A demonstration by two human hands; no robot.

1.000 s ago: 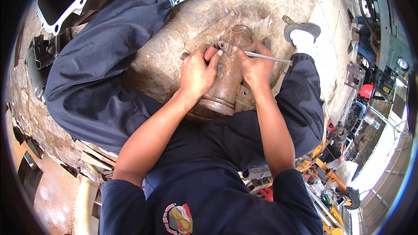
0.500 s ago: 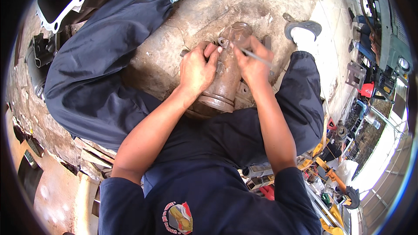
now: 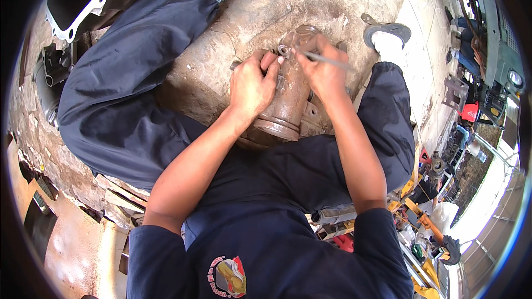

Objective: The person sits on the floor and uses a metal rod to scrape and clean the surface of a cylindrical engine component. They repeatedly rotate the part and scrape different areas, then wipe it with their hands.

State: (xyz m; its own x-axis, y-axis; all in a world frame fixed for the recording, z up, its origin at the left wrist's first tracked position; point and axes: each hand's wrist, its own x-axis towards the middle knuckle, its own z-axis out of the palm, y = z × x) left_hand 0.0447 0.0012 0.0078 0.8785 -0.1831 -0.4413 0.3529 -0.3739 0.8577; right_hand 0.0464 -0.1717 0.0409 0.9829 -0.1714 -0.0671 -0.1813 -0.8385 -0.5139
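Note:
A rusty brown metal cylinder with a flanged end lies on the floor between my legs. Near its far end sticks out a small round lug with a hole. My left hand is closed with curled fingers against the cylinder's left side, its thumb tip just below the lug. My right hand grips a thin grey rod-like tool, blurred by motion. The tool's near end points toward the lug; whether it touches there is hidden by my fingers.
My legs lie bent on both sides of the cylinder. A large dark metal part with a pale flange stands at the far left. A sandal is under my right foot. Various tools and parts, including an orange-yellow piece, crowd the right side.
My right hand has shifted slightly, and the rod-like tool has tilted nearer to level. My left hand stays almost in place beside the lug.

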